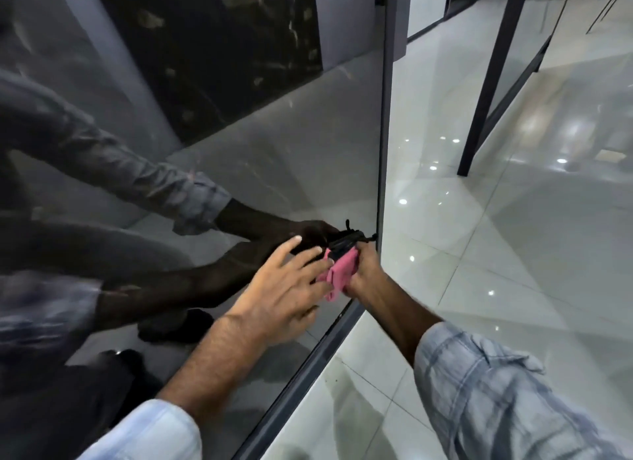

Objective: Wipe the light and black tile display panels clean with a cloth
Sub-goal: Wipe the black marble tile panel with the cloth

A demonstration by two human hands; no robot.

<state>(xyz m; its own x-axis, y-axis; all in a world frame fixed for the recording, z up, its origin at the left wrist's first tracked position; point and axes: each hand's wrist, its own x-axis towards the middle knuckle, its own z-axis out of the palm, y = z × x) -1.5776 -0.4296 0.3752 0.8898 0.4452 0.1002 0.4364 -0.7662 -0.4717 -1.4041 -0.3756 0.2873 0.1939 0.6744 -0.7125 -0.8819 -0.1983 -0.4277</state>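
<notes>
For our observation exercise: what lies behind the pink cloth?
The glossy grey tile panel, near its dark frame. The patch the pink cloth covers is hidden; the right hand grips the cloth.

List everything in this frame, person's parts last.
panel: one, glossy dark grey, upright on the left; it mirrors the person and a black marbled slab
frame: one, dark grey, along the panel's right and bottom edges
cloth: one, pink, bunched, against the panel near its lower right corner
floor: glossy white tiles, right half, with lamp glints
post: one, dark, slanting, upper right, standing on the floor
left hand: one, fingers straight, touching the cloth
right hand: one, grips the cloth
sleeves: two, light blue checked, bottom edge
</notes>
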